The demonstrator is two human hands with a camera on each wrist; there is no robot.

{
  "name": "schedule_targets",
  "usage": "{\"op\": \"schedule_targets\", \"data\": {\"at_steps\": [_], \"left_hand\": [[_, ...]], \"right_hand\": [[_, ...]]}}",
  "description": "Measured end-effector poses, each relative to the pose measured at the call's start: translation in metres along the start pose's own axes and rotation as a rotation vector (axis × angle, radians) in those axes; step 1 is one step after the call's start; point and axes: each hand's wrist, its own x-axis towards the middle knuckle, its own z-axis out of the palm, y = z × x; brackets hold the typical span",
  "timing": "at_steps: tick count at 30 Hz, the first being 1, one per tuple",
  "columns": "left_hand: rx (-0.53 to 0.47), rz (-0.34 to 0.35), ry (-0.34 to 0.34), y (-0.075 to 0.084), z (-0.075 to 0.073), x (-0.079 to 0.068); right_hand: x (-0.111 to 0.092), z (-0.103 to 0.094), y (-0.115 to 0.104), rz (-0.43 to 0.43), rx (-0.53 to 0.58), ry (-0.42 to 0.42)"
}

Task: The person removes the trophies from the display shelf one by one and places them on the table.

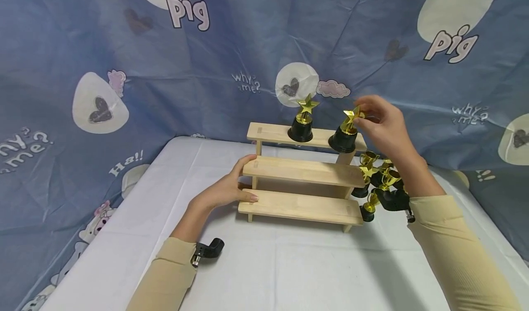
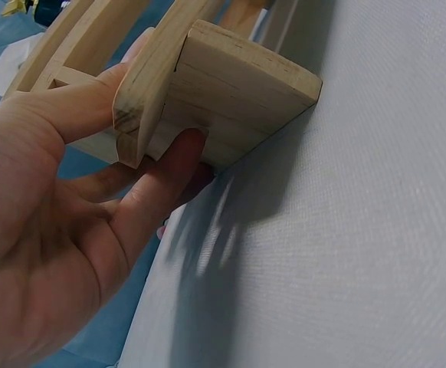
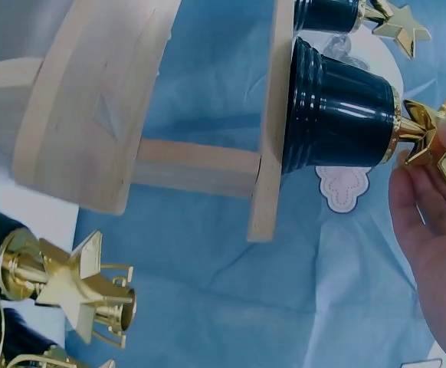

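A three-tier wooden display stand (image 1: 303, 171) stands on a table. My left hand (image 1: 226, 189) grips its left end, the thumb on the lowest board and other fingers by the middle one; the left wrist view shows the fingers around the side upright (image 2: 142, 88). Up at the right end of the top board, my right hand (image 1: 386, 125) pinches the gold star of a star trophy (image 1: 344, 139). This trophy's black base (image 3: 338, 107) sits against the board in the right wrist view. Another star trophy (image 1: 301, 128) stands upright to its left on the same board.
Several small gold trophies (image 1: 369, 201), cups and stars on black bases, stand close together at the right of the stand, below my right forearm. A white cloth (image 1: 256, 265) covers the table. Blue printed fabric (image 1: 206, 90) hangs right behind it.
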Motion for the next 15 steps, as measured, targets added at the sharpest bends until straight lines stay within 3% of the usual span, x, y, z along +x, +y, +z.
{"op": "schedule_targets", "data": {"at_steps": [9, 15], "left_hand": [[0.011, -0.007, -0.001, 0.0, -0.001, 0.0], [-0.014, -0.024, -0.008, 0.009, 0.001, -0.002]], "right_hand": [[-0.007, -0.008, 0.003, 0.02, -0.022, -0.003], [-0.011, -0.014, 0.006, 0.033, -0.034, -0.01]]}}
